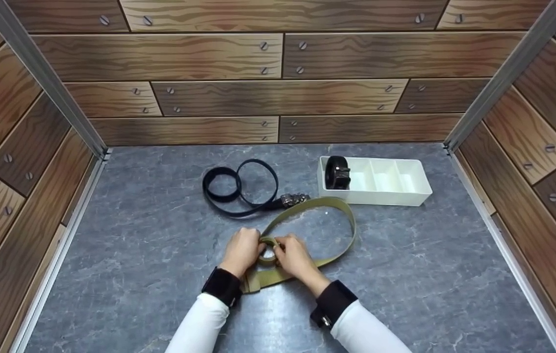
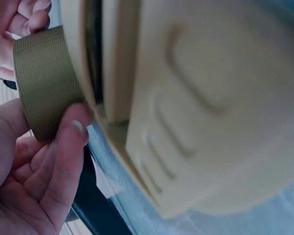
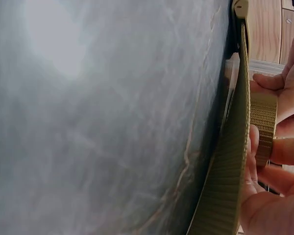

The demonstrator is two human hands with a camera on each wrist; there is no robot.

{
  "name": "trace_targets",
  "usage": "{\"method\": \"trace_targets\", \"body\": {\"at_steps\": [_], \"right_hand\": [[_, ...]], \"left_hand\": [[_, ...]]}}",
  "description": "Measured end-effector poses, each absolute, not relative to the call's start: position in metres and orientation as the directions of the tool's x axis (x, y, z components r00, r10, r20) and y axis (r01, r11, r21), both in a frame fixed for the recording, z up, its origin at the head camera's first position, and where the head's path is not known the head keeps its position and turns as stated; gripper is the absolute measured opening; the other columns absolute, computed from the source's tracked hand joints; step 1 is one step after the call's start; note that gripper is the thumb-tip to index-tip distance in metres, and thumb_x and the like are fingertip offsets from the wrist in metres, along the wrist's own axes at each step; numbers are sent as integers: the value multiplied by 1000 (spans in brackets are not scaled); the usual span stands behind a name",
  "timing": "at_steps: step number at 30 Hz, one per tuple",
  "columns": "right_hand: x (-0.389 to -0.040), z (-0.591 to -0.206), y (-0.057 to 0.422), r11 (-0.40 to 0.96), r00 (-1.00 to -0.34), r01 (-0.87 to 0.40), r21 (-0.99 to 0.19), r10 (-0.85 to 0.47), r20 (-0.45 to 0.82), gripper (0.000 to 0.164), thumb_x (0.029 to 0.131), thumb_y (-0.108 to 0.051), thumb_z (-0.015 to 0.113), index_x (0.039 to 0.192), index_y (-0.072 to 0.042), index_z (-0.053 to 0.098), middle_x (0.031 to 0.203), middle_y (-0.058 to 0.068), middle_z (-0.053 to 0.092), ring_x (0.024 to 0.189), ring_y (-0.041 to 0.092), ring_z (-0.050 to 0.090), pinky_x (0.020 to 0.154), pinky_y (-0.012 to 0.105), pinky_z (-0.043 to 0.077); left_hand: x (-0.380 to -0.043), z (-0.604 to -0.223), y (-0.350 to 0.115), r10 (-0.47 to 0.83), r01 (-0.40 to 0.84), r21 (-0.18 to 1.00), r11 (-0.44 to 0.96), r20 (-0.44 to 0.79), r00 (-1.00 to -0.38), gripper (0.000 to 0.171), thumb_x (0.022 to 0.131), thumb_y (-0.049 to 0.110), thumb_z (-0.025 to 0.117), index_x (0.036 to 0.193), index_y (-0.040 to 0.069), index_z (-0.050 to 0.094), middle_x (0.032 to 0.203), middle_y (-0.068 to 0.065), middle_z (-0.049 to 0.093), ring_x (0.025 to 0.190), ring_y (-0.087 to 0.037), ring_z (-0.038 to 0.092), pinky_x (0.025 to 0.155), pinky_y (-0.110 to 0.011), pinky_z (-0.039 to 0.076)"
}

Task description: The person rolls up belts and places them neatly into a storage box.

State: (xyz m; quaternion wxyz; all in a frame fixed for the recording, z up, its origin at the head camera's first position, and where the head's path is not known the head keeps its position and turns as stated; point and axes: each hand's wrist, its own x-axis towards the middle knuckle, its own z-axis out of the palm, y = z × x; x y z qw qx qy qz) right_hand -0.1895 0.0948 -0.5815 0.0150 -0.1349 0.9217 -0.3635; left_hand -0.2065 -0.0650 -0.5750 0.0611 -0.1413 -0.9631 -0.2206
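Observation:
An olive webbing belt (image 1: 351,228) stands on edge on the grey surface in a wide loop, one end rolled into a small coil (image 1: 267,261). My left hand (image 1: 242,251) pinches the coil's left side. On its right side, my right hand (image 1: 296,256) holds the coil between thumb and fingers. The belt's tan buckle (image 2: 210,107) looms large in the left wrist view, close to the left wrist. In the right wrist view, the coiled webbing (image 3: 263,117) sits between both hands, and a long strip of the belt passes in front of it.
Beyond my hands lies a loosely looped black belt (image 1: 224,212) with a dark ornate buckle (image 1: 295,199). A white divided box (image 1: 383,197) stands at the back right, a rolled black belt (image 1: 338,172) in its left compartment. Wood-patterned walls (image 1: 278,98) enclose three sides.

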Motion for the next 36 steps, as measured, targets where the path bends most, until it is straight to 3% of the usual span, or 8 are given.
{"method": "trace_targets", "body": {"at_steps": [4,11,15,18,22,27,33,36], "right_hand": [[-192,-583,95,703,-957,-259,-663,-277,80,27,94,-8,60,118,3,68,97,11,63,91,28,61,81,43,50],[-189,-587,94,660,-975,-198,-725,-211,74,17,93,-11,63,104,1,70,80,3,54,69,15,59,64,30,49],[-190,-588,94,690,-963,-265,-673,-231,142,16,91,-6,62,102,-1,73,84,6,60,77,20,61,70,34,51],[-192,-587,94,708,-955,-294,-641,-249,163,22,92,-7,62,109,0,72,91,7,63,85,23,61,77,38,51],[-189,-586,93,706,-968,-242,-665,-224,114,26,93,-14,64,113,2,69,91,8,62,83,22,60,75,39,51],[-187,-586,92,708,-978,-201,-677,-185,97,22,90,-12,66,106,2,70,87,8,60,80,22,60,72,38,52],[-194,-588,97,717,-957,-287,-635,-249,152,24,91,-5,60,112,1,71,89,6,61,85,25,60,78,40,51],[-197,-588,98,701,-945,-318,-638,-284,160,24,93,-6,59,113,2,70,92,8,62,87,26,60,80,41,50]], "left_hand": [[-207,-576,-65,254,312,391,866,192,-948,23,79,10,76,64,6,59,67,-13,65,63,-35,65,57,-46,51],[-206,-578,-64,215,275,358,892,199,-956,21,79,10,72,64,6,59,70,-15,66,63,-37,65,56,-48,51],[-206,-578,-64,218,271,337,902,186,-958,24,80,17,75,66,7,59,71,-15,66,64,-37,65,54,-49,50],[-206,-578,-63,213,264,307,914,190,-958,24,80,20,75,65,9,60,70,-13,66,63,-36,65,53,-49,50],[-205,-578,-60,173,226,276,934,204,-964,23,79,19,73,62,10,61,69,-12,67,60,-34,64,51,-48,50],[-204,-579,-59,151,209,315,926,200,-968,23,78,20,73,63,11,59,71,-12,67,62,-35,65,51,-48,49],[-206,-578,-62,190,247,408,879,176,-966,17,80,19,72,67,13,63,69,-7,66,63,-32,65,51,-44,49],[-207,-578,-62,196,256,397,881,187,-963,21,80,19,72,63,13,60,67,-7,65,62,-33,65,52,-45,49]]}}
